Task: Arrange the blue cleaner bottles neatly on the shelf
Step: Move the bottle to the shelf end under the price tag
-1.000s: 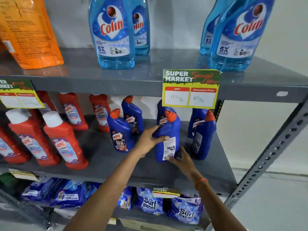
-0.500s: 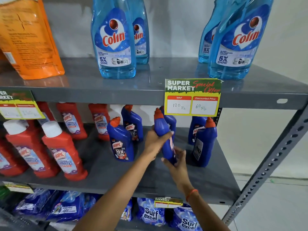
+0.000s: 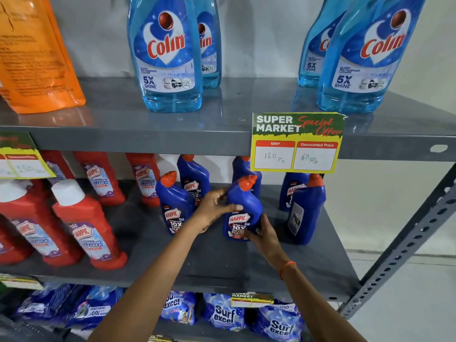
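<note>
We hold one blue cleaner bottle (image 3: pixel 243 213) on the middle shelf (image 3: pixel 222 262), left hand (image 3: pixel 213 206) wrapped round its shoulder, right hand (image 3: pixel 262 234) cupping its base. Just right of it stands a back-turned bottle (image 3: pixel 304 213); a careless twist could knock that over.

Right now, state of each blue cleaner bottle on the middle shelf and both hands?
Held bottle: upright, front label out, both hands on it.
Front-left bottle: upright, front label out.
Front-right bottle: upright, back label out.
Three rear bottles: upright, partly hidden.
Left hand: grips the held bottle's side.
Right hand: on its lower right.
</note>
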### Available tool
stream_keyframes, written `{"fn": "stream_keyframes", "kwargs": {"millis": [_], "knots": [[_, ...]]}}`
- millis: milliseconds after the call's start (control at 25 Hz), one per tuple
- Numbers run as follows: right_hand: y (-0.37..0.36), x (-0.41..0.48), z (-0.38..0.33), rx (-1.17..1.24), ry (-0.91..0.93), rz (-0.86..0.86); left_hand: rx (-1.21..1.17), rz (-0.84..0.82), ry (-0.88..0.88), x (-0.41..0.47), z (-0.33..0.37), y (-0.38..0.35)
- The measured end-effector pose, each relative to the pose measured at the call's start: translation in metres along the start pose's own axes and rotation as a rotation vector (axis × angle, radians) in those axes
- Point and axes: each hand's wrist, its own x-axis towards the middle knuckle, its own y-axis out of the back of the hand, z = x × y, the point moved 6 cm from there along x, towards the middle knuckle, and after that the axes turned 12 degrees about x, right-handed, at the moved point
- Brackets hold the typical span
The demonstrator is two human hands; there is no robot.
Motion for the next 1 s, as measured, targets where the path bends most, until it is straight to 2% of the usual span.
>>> {"fn": "stream_keyframes", "kwargs": {"millis": [160, 280, 400, 520, 600, 680, 720, 800, 880, 1000], "knots": [[-0.001, 0.001, 0.004, -0.070, 0.031, 0.044, -0.054, 0.028, 0.015, -0.003, -0.014, 0.006], [-0.003, 0.001, 0.003, -0.063, 0.024, -0.003, -0.067, 0.032, 0.031, -0.006, -0.014, 0.004], [-0.002, -0.001, 0.000, -0.107, 0.038, -0.011, 0.070, 0.087, 0.010, -0.010, -0.006, -0.003], [0.012, -0.016, -0.035, -0.251, 0.219, 0.235, 0.519, 0.324, -0.181, -0.025, 0.028, -0.016], [0.029, -0.043, -0.067, -0.262, 0.408, 0.496, 0.629, 0.412, -0.351, -0.035, 0.058, -0.038], [0.051, -0.061, -0.075, -0.249, 0.497, 0.679, 0.572, 0.296, -0.487, -0.031, 0.075, -0.070], [0.062, -0.062, -0.069, -0.230, 0.462, 0.729, 0.532, 0.155, -0.499, -0.023, 0.076, -0.087], [0.086, -0.057, -0.046, -0.195, 0.264, 0.824, 0.472, -0.104, -0.404, 0.002, 0.070, -0.116], [0.103, -0.046, -0.028, -0.139, 0.099, 0.788, 0.437, -0.226, -0.276, 0.029, 0.066, -0.130], [0.114, -0.035, -0.019, -0.048, -0.003, 0.588, 0.467, -0.349, -0.197, 0.057, 0.071, -0.138]]}}
